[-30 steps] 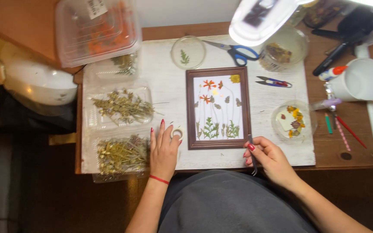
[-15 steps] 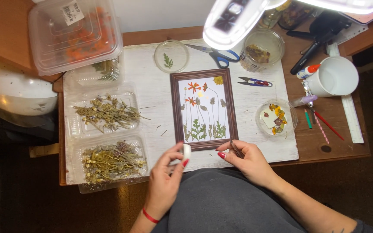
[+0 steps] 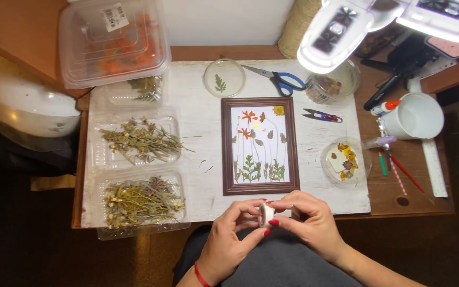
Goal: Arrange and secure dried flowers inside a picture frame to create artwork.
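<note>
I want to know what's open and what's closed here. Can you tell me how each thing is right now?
Blue-handled scissors: lying flat, blades closed.
Small snips: lying flat.
White mug: upright, open top.
Orange-filled plastic box: lid shut.
Two dried-plant trays: uncovered, full.
Picture frame: flat, pressed flowers inside.
Round dish with petals: uncovered.
Small white object: held by both hands.
Left hand: pinching it.
Right hand: pinching it.

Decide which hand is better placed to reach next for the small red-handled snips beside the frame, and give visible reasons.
Probably the right hand. The snips lie right of the frame, on that hand's side, so it need not cross the picture. Both hands now pinch a small white object; the left hand could hold it alone.
</note>
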